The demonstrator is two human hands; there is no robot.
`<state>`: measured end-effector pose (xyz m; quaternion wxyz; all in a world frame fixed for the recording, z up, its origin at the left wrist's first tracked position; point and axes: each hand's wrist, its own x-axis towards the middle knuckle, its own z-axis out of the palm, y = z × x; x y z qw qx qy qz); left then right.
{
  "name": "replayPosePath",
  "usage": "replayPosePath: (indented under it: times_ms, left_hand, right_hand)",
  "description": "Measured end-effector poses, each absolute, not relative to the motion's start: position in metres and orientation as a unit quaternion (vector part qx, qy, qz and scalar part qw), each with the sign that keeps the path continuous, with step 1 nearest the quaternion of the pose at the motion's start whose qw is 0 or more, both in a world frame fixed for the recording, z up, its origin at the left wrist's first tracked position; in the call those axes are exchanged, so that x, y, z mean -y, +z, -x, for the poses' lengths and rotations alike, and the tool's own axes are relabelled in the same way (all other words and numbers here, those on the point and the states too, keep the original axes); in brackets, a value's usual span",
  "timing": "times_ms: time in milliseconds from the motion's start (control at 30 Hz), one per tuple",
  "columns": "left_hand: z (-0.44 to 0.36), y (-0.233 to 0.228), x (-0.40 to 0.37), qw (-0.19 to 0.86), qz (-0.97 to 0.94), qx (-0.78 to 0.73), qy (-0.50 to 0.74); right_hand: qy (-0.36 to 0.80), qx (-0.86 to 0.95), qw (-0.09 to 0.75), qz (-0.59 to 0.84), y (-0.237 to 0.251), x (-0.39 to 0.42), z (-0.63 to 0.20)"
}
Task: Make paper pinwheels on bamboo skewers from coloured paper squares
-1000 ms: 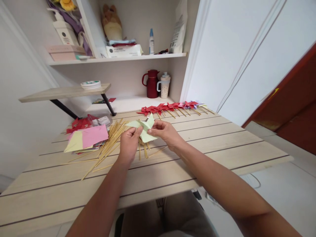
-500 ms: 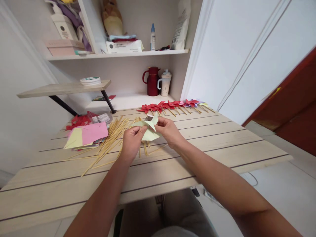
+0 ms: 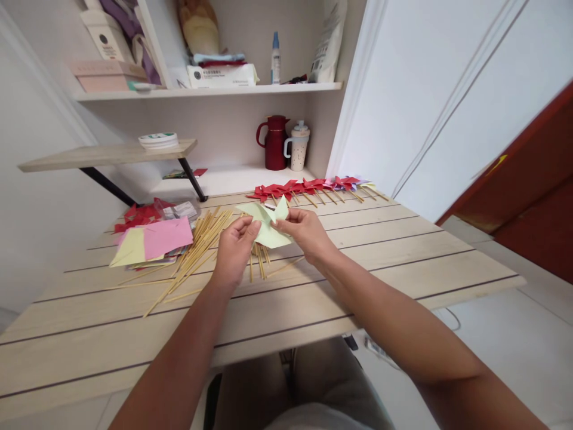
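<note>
Between my hands, above the table, is a pale green sheet of paper (image 3: 274,237) cut and partly folded, with one flap standing up. My left hand (image 3: 236,243) pinches its left side between thumb and fingers. Fingers of my right hand (image 3: 307,232) are closed on a flap at the right. Thin wooden sticks (image 3: 201,242) lie in a loose pile left of my left hand, and several more poke out beneath the paper. Red paper pinwheels (image 3: 290,190) on sticks lie in a row at the back, with pink, purple and yellow ones at the right end.
Pink and yellow paper sheets (image 3: 168,237) are stacked at the left, beside red paper pieces (image 3: 138,216) and a clear plastic bag (image 3: 185,210). A small raised shelf (image 3: 107,156) stands behind them. A red jug (image 3: 276,143) and a cup (image 3: 299,146) are at the back.
The near-right flap of the green paper has opened out somewhat, and my left fingers have shifted toward its left edge. The view has tilted slightly.
</note>
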<state>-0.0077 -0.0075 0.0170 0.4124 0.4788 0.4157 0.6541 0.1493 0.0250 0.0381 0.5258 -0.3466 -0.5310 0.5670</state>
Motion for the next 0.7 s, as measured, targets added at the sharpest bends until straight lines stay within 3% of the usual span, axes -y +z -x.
replayPosePath:
  times_ms: [567, 700]
  left_hand:
    - [0.0099, 0.0251, 0.0131, 0.387, -0.485, -0.47, 0.628]
    - [0.0106, 0.0237, 0.0115, 0.379, -0.476, -0.466, 0.642]
  right_hand:
    - [0.587, 0.554, 0.49, 0.329, 0.0348, -0.0223, -0.1471]
    - [0.571, 0.562, 0.524, 0.289, 0.0335, -0.0236, -0.1477]
